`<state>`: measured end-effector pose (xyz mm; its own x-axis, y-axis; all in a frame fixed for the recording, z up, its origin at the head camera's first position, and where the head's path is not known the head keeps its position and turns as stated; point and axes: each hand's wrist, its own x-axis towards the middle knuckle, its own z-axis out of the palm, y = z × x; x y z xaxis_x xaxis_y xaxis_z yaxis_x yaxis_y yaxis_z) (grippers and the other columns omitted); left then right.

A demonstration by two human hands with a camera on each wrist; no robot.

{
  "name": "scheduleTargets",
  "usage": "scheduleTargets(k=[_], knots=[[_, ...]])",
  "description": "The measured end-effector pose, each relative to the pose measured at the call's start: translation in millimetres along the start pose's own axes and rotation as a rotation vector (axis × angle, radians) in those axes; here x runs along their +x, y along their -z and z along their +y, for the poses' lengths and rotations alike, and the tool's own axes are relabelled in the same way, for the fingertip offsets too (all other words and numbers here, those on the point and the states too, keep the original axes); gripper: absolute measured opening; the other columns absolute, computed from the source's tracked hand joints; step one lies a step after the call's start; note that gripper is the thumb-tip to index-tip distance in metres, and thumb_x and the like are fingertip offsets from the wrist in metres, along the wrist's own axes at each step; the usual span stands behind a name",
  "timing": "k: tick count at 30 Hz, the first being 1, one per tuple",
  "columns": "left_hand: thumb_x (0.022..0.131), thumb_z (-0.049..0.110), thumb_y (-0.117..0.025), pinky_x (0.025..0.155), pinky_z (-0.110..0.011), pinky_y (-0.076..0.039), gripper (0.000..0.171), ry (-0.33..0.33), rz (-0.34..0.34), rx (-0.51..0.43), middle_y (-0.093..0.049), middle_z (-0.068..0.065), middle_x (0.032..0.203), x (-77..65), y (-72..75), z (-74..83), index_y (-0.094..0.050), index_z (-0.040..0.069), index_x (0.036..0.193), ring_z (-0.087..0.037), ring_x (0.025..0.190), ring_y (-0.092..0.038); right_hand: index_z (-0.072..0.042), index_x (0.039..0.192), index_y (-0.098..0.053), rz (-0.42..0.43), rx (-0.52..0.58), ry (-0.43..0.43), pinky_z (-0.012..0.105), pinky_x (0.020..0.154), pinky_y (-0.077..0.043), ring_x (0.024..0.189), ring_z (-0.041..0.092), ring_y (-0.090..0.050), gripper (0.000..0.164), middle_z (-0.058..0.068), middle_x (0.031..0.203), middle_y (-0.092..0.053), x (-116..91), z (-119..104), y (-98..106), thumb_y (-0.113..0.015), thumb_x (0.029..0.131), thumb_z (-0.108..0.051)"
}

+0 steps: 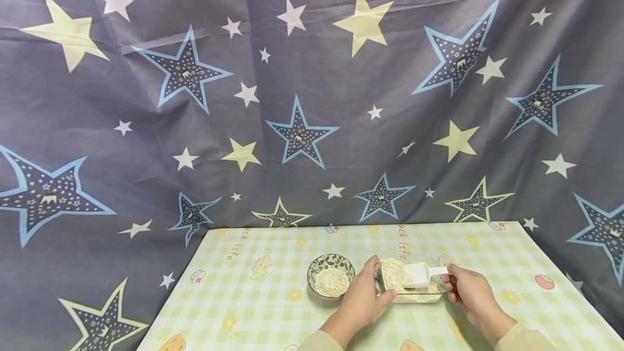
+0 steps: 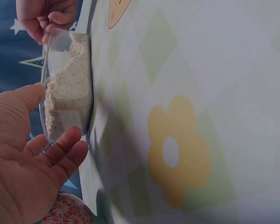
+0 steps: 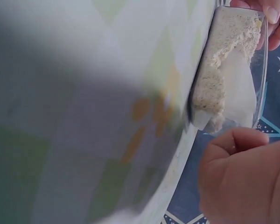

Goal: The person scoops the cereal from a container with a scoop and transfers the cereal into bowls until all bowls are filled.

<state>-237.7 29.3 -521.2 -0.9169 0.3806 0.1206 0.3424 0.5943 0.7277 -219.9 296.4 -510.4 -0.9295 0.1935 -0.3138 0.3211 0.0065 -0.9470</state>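
My R hand [image 1: 472, 291] pinches the scoop [image 1: 417, 275] by its hdl, which points right; the scoop's head is tilted in the flakes [image 1: 392, 274] abt mid-box. My L hand [image 1: 361, 298] grips the clear box [image 1: 414, 298] at its left end, thumb twd the near side. Box sits on the cloth [image 1: 244, 307], right of ctr. Bowl [image 1: 331, 260], w/ flakes too, is just left of L hand.
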Motion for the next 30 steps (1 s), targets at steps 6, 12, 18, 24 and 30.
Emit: scheduleTargets(k=[6,12,18,24,30], knots=[[0.095,0.035,-0.082,0.071,-0.02,-0.056,0.09,-0.002,0.001,0.002,-0.057,-0.009,0.16,0.8,0.3,0.2,-0.034,0.002,0.164,0.004,0.077,-0.058,-0.004,0.114,-0.063,-0.036,0.013,0.012,0.02,0.057,-0.05,0.067,0.004,-0.052,0.032,-0.009,0.083,-0.065,2,6,5,-0.041,0.116,-0.027],[0.095,0.037,-0.082,0.068,-0.019,-0.054,0.09,0.013,-0.004,-0.001,-0.057,-0.007,0.161,1.2,-0.6,0.1,-0.033,0.004,0.165,0.003,0.077,-0.057,-0.003,0.116,-0.06,-0.049,0.115,-0.013,0.019,0.056,-0.05,0.066,0.003,-0.053,0.031,-0.008,0.082,-0.066,5,11,11,-0.038,0.117,-0.025],[0.096,0.037,-0.081,0.067,-0.02,-0.054,0.09,0.012,-0.004,-0.011,-0.057,-0.007,0.161,1.2,-2.1,-1.4,-0.033,0.005,0.165,0.003,0.077,-0.057,-0.013,0.102,-0.06,-0.069,0.33,-0.071,0.017,0.058,-0.051,0.069,0.001,-0.055,0.03,-0.009,0.079,-0.066,6,11,21,-0.036,0.116,-0.025],[0.096,0.038,-0.081,0.068,-0.02,-0.055,0.09,0.025,-0.009,0.0,-0.056,-0.007,0.161,1.9,-2.3,-1.4,-0.033,0.004,0.165,0.003,0.078,-0.058,-0.012,0.104,-0.051,-0.153,0.599,-0.102,0.018,0.06,-0.046,0.07,0.003,-0.052,0.028,-0.005,0.081,-0.061,6,8,26,-0.031,0.117,-0.026],[0.097,0.041,-0.079,0.076,-0.024,-0.06,0.09,0.026,-0.007,0.045,-0.056,-0.006,0.161,-0.9,0.2,1.2,-0.032,0.007,0.166,-0.005,0.091,-0.069,-0.011,0.105,-0.05,-0.191,0.671,-0.097,0.018,0.063,-0.047,0.072,0.005,-0.053,0.027,-0.004,0.083,-0.06,5,1,24,-0.031,0.117,-0.027]])
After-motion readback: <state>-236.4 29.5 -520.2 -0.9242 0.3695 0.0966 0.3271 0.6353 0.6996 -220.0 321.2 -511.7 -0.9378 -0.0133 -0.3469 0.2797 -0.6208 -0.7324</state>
